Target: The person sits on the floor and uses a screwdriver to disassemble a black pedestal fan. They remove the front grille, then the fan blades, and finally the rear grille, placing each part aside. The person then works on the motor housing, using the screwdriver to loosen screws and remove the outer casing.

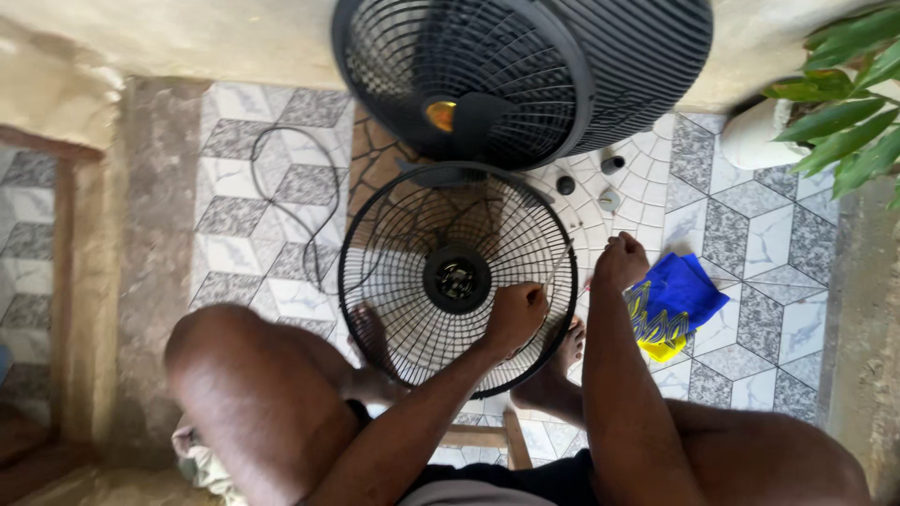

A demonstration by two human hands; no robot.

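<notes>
Both hands' fingers closed — left hand (516,314) gripping fan grille (412,281) (round, black), right hand (621,262) fisted.

From my feed, the fan housing (525,75) is cut off by the top edge. The potted plant (844,103) runs off the right edge. What my right hand (621,262) pinches is too small to tell. My left hand (516,314) hides part of the loose fan guard (403,281).

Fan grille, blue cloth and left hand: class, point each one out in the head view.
Fan grille (412,225): head view, on the upper wire spokes.
Blue cloth (677,292): head view, on its blue middle.
Left hand (517,314): head view, on the back of the fist.
</notes>
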